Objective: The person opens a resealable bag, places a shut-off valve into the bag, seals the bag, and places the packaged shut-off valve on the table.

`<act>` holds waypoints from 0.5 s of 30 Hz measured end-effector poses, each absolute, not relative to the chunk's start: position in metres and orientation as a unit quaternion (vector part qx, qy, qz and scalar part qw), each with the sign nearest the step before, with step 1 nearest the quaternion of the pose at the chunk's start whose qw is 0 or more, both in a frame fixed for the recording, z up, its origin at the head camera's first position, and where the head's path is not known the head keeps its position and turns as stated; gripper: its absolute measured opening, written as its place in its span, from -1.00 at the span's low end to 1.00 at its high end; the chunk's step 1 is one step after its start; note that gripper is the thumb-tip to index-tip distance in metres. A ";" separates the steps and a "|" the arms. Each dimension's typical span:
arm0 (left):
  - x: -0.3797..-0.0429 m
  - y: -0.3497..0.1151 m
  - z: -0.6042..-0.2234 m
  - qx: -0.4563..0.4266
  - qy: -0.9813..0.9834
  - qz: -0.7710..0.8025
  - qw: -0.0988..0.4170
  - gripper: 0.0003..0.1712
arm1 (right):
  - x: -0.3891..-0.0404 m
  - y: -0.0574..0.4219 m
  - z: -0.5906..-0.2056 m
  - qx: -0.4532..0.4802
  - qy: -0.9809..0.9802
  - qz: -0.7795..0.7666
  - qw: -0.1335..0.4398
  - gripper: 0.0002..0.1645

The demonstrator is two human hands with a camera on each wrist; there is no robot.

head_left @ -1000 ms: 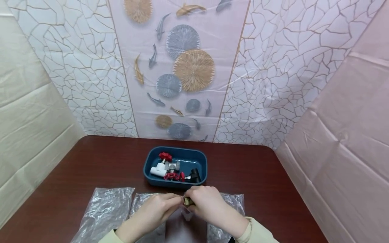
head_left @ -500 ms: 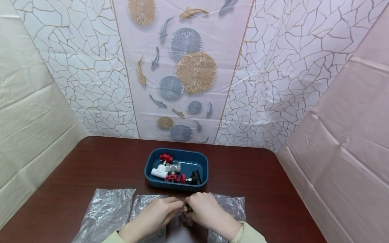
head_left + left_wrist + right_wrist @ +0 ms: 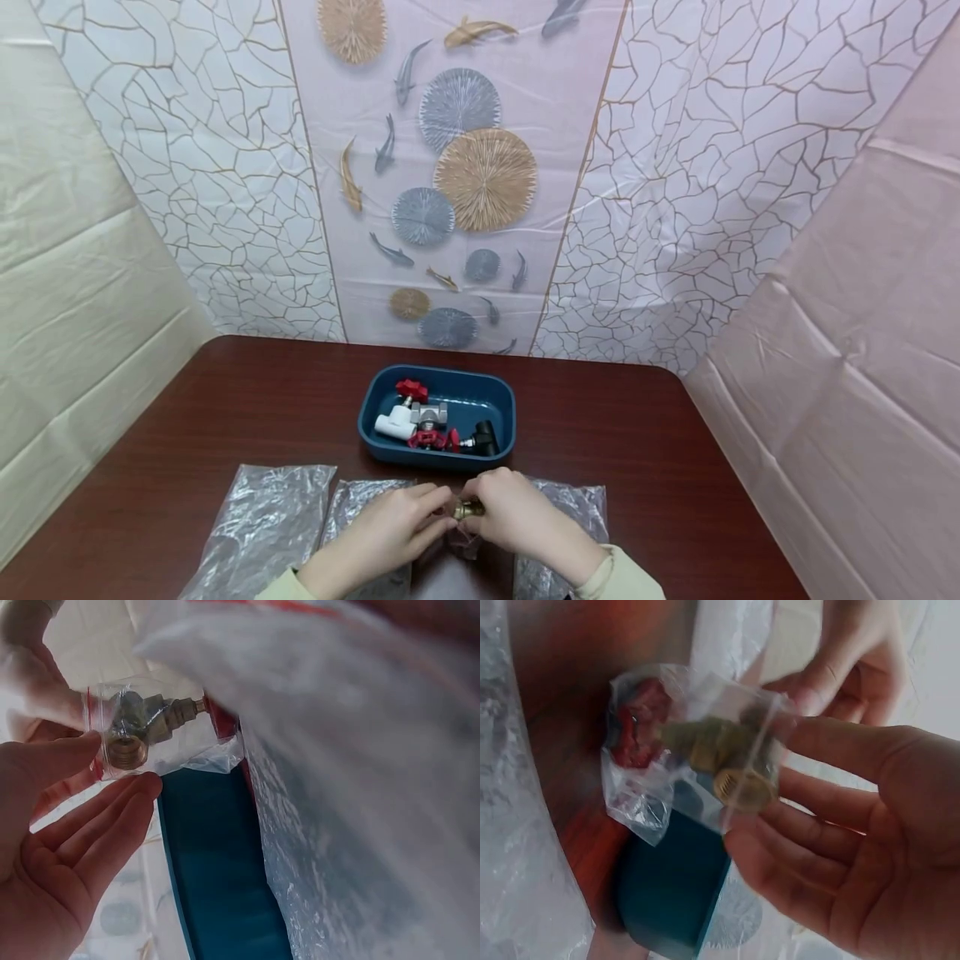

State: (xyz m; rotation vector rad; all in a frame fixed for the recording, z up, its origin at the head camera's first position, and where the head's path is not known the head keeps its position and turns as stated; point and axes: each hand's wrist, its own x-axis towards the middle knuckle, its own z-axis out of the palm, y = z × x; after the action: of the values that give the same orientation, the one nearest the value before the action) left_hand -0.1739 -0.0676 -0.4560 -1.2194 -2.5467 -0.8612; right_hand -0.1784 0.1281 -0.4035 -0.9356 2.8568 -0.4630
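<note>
A brass valve [image 3: 742, 789] with a red handwheel [image 3: 639, 724] sits inside a small clear zip bag [image 3: 646, 810]. Both hands hold this bag at its zip end, above the table's front. My left hand [image 3: 393, 518] pinches the zip edge from the left, its thumb and fingertips at the red seal line [image 3: 96, 720] in the left wrist view. From the other side my right hand [image 3: 517, 510] grips the bagged valve with thumb and fingers. In the right wrist view the right hand [image 3: 900, 825] partly hides the bag's edge.
Beyond the hands stands a blue tray [image 3: 487, 392] holding a white tee valve [image 3: 396, 422], a metal valve [image 3: 429, 416] and a black one [image 3: 484, 437]. Clear plastic bags [image 3: 262, 517] lie flat along the table's [image 3: 622, 450] front. Fabric walls surround the table.
Both hands stay together at the bag. The fingers have shifted around its zip end, and more of the brass shows between them. The head view has tilted slightly.
</note>
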 end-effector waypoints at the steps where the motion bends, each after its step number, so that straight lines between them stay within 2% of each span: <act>1: -0.174 -0.067 -0.456 -0.408 -0.860 -0.293 0.089 -0.90 | -0.180 0.130 -0.402 -0.300 0.937 -0.170 0.053 -0.84; 7: -0.173 -0.066 -0.453 -0.392 -0.869 -0.297 0.058 -0.92 | -0.189 0.139 -0.400 -0.262 0.938 -0.224 0.038 -0.81; 10: -0.171 -0.066 -0.452 -0.388 -0.874 -0.289 0.052 -0.92 | -0.193 0.140 -0.403 -0.264 0.938 -0.218 0.054 -0.80; 15: -0.164 -0.061 -0.450 -0.423 -0.862 -0.259 0.107 -0.83 | -0.198 0.139 -0.409 -0.275 0.933 -0.222 0.069 -0.91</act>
State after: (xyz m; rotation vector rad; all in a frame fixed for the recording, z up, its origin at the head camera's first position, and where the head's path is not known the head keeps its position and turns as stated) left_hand -0.1643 -0.0610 -0.4497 -1.2443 -2.5365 -0.7634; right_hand -0.1979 0.1393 -0.4090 -0.8284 2.8084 -0.6682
